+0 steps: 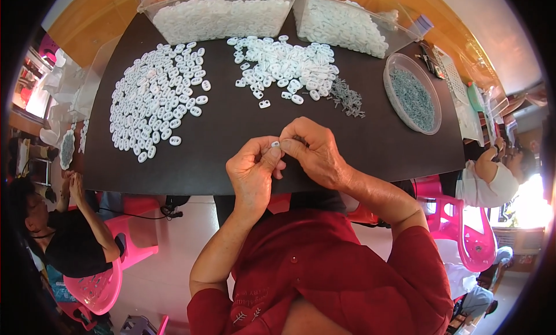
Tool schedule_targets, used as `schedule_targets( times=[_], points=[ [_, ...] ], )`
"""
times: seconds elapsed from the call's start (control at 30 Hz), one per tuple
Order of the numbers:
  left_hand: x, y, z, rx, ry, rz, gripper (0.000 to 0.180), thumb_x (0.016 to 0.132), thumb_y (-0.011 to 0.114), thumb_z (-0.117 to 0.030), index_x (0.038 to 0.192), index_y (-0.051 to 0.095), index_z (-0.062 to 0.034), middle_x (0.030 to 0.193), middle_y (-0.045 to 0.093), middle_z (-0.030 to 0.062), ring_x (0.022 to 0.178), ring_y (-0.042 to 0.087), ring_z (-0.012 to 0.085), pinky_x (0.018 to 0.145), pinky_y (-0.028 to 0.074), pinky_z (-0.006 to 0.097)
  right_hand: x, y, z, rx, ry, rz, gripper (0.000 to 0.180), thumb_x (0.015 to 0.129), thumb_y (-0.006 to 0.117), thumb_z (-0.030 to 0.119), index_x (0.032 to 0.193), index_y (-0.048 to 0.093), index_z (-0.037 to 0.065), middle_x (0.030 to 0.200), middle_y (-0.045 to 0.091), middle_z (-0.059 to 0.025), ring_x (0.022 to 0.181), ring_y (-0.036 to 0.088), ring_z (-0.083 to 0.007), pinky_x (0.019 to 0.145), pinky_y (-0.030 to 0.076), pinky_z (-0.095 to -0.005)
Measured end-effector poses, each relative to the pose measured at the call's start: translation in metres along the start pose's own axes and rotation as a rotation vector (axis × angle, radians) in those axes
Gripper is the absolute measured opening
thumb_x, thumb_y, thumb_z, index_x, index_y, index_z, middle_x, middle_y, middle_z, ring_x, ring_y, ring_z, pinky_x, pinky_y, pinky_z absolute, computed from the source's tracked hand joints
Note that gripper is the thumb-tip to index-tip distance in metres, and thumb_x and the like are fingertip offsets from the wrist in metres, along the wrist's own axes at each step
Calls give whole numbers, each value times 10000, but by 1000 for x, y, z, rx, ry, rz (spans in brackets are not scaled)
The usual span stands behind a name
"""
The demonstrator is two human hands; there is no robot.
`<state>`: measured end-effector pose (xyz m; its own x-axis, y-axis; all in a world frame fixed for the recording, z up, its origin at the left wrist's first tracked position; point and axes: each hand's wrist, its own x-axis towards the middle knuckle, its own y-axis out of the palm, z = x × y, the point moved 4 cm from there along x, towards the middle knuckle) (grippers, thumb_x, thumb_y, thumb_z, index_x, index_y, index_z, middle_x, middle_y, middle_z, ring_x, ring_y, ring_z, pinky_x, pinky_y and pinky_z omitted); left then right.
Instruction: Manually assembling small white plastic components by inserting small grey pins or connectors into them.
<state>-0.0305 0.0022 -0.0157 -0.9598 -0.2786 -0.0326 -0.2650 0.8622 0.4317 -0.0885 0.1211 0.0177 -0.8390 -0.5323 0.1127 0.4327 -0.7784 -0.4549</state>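
Observation:
Just above the near edge of the dark table (231, 123), both my hands meet in front of my chest. My left hand (250, 167) pinches a small white oval plastic piece (275, 144) between thumb and fingers. Thumb and forefinger of my right hand (317, 154) press together against its right side; whether they hold anything small is hidden. Beyond my left hand spreads a wide pile of white oval two-hole pieces (153, 97). Farther off in the middle lies another heap of white pieces (289, 66), with small grey screw-like pins (347, 97) at its right.
Two clear bins full of white pieces, a left bin (292, 5) and a right bin (399, 31), stand at the back. A round dish (387, 86) holds grey-green pins. People sit left (75, 242) and right (489, 178), near pink chairs (478, 242).

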Motion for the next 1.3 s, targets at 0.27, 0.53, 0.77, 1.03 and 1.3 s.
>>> schedule_targets(
  times=[0.27, 0.53, 0.77, 1.03, 1.3],
  points=[
    [1, -6, 1, -28, 12, -16, 132, 864, 607, -26, 969, 613, 55, 799, 616, 77, 606, 557, 90, 492, 453, 205, 26, -48, -11, -312, -174, -228, 133, 778, 649, 36, 910, 646, 17, 833, 599, -87, 752, 565, -187, 679, 437, -283],
    [1, -2, 0, 20, 54, -42, 141, 858, 616, -40, 958, 617, 59, 759, 610, 96, 578, 552, 111, 491, 458, 231, 45, -30, -21, -865, -569, -220, 142, 683, 687, 47, 771, 576, 48, 710, 498, -89, 708, 494, -268, 618, 409, -375],
    [3, 1, -4, 31, 52, -38, 171, 858, 606, -24, 1007, 613, 58, 754, 603, 90, 577, 549, 115, 488, 454, 234, 39, -33, -18, -831, -586, -200, 92, 742, 653, 22, 813, 596, 25, 709, 536, -62, 695, 526, -211, 599, 415, -324],
    [3, 0, -6, -9, 6, -14, 180, 855, 608, -10, 1026, 623, 41, 771, 605, 71, 599, 558, 99, 493, 462, 214, 17, -32, -19, 428, 186, 92, 183, 837, 616, 83, 1000, 650, 6, 775, 631, -19, 727, 564, -49, 608, 414, -187],
    [-3, 4, -13, 25, -26, -35, 150, 854, 610, -22, 987, 617, 49, 770, 617, 77, 587, 566, 92, 474, 453, 202, 8, -24, -10, 413, 189, 90, 176, 839, 640, 116, 965, 645, -6, 779, 628, -21, 728, 563, -57, 627, 428, -191]
  ],
)
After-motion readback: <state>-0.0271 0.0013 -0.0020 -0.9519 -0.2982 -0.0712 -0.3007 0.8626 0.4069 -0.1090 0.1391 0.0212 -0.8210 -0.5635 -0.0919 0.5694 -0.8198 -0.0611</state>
